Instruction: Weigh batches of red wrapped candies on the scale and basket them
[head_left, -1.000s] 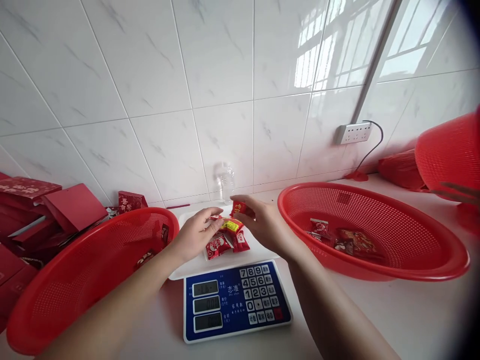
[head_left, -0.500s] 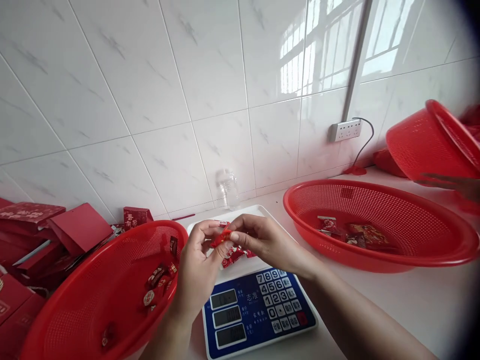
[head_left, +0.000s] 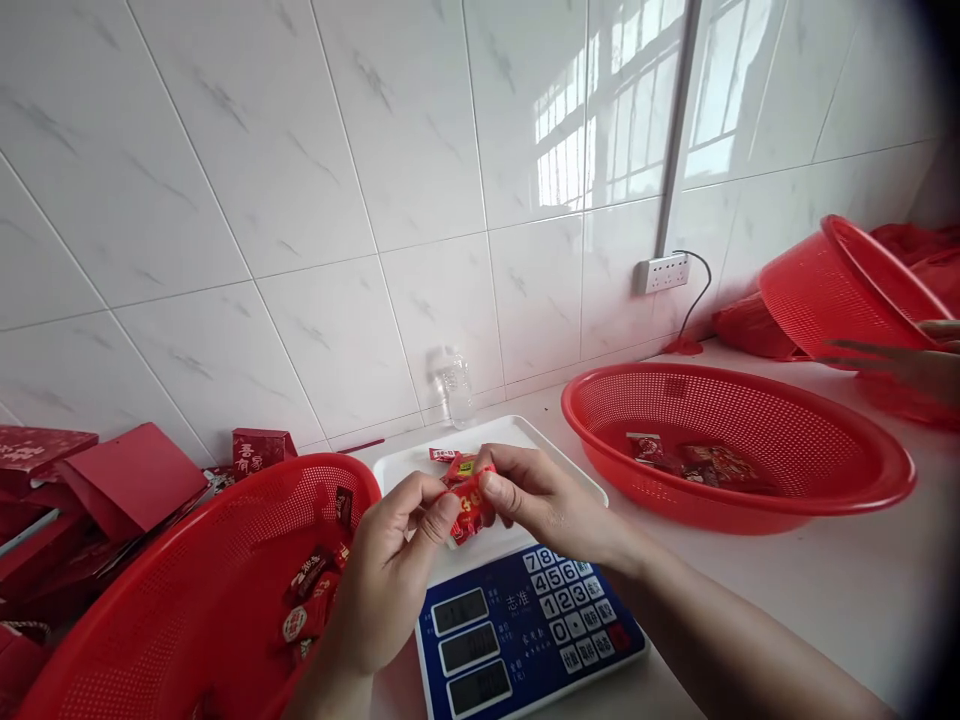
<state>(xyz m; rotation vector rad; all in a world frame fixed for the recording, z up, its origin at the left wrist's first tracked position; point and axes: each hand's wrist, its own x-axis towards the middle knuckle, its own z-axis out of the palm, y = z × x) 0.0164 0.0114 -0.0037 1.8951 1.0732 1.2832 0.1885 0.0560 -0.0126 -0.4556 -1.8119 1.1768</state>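
Observation:
My left hand [head_left: 396, 572] and my right hand [head_left: 541, 500] meet above the white pan [head_left: 405, 463] of a blue-faced electronic scale [head_left: 517, 632]. Both pinch the same small red candy packet [head_left: 470, 503] between thumb and fingers. A few more red and yellow packets [head_left: 450, 460] lie on the pan behind my fingers. A red mesh basket [head_left: 195, 590] to the left holds several wrapped candies. Another red mesh basket [head_left: 739, 445] to the right holds a few packets.
Flat red gift boxes [head_left: 112, 480] are piled at the far left by the tiled wall. A clear bottle [head_left: 455, 388] stands behind the scale. Another person's hand [head_left: 892, 362] holds a tilted red basket [head_left: 840, 290] at the right. A white socket [head_left: 662, 272] sits on the wall.
Both hands lifted from the scale pan and came together on one red packet. The view shifted left and down, showing more of the left basket.

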